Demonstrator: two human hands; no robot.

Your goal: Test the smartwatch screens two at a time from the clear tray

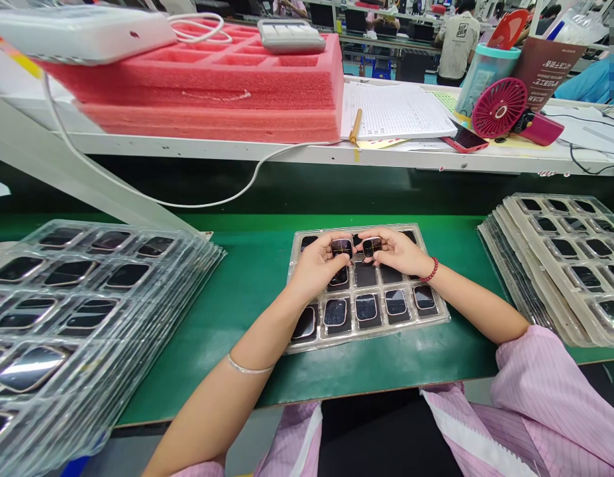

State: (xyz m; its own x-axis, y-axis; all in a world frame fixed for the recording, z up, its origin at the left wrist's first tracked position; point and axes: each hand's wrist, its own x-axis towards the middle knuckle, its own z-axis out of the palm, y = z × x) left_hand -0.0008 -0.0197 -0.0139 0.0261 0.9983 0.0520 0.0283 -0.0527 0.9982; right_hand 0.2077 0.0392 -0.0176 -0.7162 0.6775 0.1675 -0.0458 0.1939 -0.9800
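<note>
My left hand (311,266) pinches a dark, glossy, square smartwatch face (341,248) with a thin metal rim between thumb and fingers. A second, similar smartwatch face (371,247) is gripped in my right hand (400,253). The two pieces are held up side by side, slightly apart. Both hands are over a clear plastic tray (369,336) on the green bench mat. Rows of more dark square faces sit in the tray's pockets, the nearest row plainly visible. My hands hide part of the back and middle rows.
A tall stack of filled trays (152,338) stands on the left, another stack (555,265) on the right. Above, a white shelf (287,154) carries red foam (212,99), papers (396,109), a phone (466,138) and a pink fan (499,107). A white cable (202,205) hangs below it.
</note>
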